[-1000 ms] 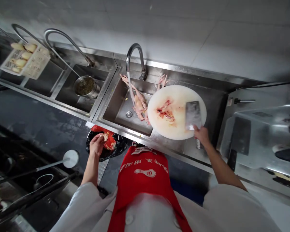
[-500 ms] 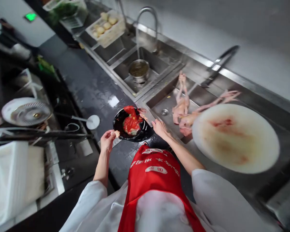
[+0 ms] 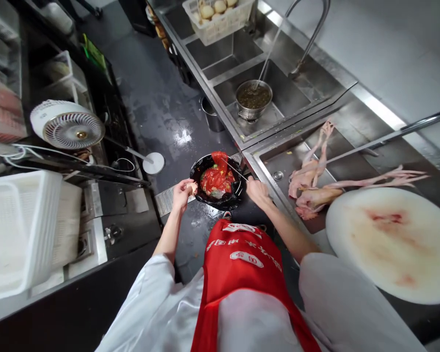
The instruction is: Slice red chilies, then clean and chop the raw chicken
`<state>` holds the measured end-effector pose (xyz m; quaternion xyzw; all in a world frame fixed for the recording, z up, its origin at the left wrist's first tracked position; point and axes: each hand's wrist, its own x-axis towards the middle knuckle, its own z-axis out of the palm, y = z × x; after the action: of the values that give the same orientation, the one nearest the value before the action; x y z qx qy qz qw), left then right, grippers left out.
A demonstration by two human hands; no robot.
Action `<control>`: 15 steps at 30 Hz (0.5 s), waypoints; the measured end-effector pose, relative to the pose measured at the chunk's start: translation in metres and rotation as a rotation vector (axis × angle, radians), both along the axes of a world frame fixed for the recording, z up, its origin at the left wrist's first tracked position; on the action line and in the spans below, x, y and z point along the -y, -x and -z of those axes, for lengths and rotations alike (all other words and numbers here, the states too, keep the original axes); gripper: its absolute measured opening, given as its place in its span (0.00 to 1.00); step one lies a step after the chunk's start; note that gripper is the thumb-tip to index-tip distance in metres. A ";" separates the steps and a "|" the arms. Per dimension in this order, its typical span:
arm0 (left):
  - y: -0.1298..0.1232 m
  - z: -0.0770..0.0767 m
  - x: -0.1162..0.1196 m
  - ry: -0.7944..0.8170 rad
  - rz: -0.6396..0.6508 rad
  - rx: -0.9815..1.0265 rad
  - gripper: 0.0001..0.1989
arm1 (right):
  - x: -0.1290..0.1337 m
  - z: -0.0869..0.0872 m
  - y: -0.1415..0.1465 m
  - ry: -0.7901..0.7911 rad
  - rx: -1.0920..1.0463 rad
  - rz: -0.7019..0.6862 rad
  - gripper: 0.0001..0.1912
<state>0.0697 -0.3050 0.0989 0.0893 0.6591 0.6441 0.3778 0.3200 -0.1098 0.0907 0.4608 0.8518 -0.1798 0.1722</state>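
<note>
Our nearly closed left hand (image 3: 182, 196) pinches 1 scrap (image 3: 193, 188) beside the bin (image 3: 231, 201). Our closed right hand (image 3: 258, 191) grips the knife (image 3: 236, 169) above it, likely so drips fall inside. 2 birds (image 3: 308, 178) lie in the sink (image 3: 288, 164).

A: Left side?
B: White fan (image 3: 73, 131) on a pole, round base (image 3: 154, 163). White crates (image 3: 12, 234) stacked nearer, tub (image 3: 11, 120) with red contents beyond.
A: Sinks?
B: Metal pot (image 3: 254, 99) in one sink (image 3: 291, 85), murky liquid inside, water from the tap (image 3: 317, 33) running in. White basket (image 3: 225, 27) of pale round produce (image 3: 207, 12) farther along.
A: Floor?
B: Metal bucket (image 3: 214, 120) beside the sinks.
</note>
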 end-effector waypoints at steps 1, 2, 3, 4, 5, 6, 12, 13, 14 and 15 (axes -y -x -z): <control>-0.001 0.002 -0.011 -0.031 0.035 0.038 0.20 | -0.002 -0.002 -0.021 -0.049 0.005 0.062 0.20; -0.004 0.003 -0.023 -0.062 0.080 0.076 0.21 | -0.003 -0.004 -0.046 -0.104 0.005 0.132 0.20; -0.009 0.004 -0.037 -0.089 0.131 0.111 0.23 | -0.004 -0.006 -0.074 -0.161 0.001 0.201 0.19; -0.015 0.004 -0.052 -0.110 0.185 0.138 0.24 | -0.003 -0.008 -0.105 -0.223 -0.008 0.268 0.18; -0.023 0.003 -0.069 -0.128 0.242 0.154 0.26 | -0.001 -0.010 -0.138 -0.278 -0.011 0.344 0.18; -0.033 0.002 -0.087 -0.144 0.300 0.157 0.27 | 0.003 -0.011 -0.172 -0.318 -0.005 0.428 0.19; -0.135 -0.006 -0.210 -0.209 0.639 0.103 0.28 | 0.034 0.002 -0.358 -0.471 0.140 0.961 0.24; -0.157 -0.006 -0.231 -0.217 0.680 0.111 0.27 | 0.038 0.009 -0.381 -0.482 0.158 1.020 0.24; -0.180 -0.005 -0.251 -0.222 0.713 0.124 0.27 | 0.041 0.017 -0.402 -0.484 0.168 1.067 0.24; -0.203 -0.002 -0.271 -0.219 0.739 0.143 0.26 | 0.043 0.025 -0.420 -0.480 0.172 1.108 0.25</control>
<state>0.2730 -0.0338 0.1013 0.3153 0.4819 0.5357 0.6175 0.7402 -0.1525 0.0658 0.8743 0.4852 -0.0076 0.0127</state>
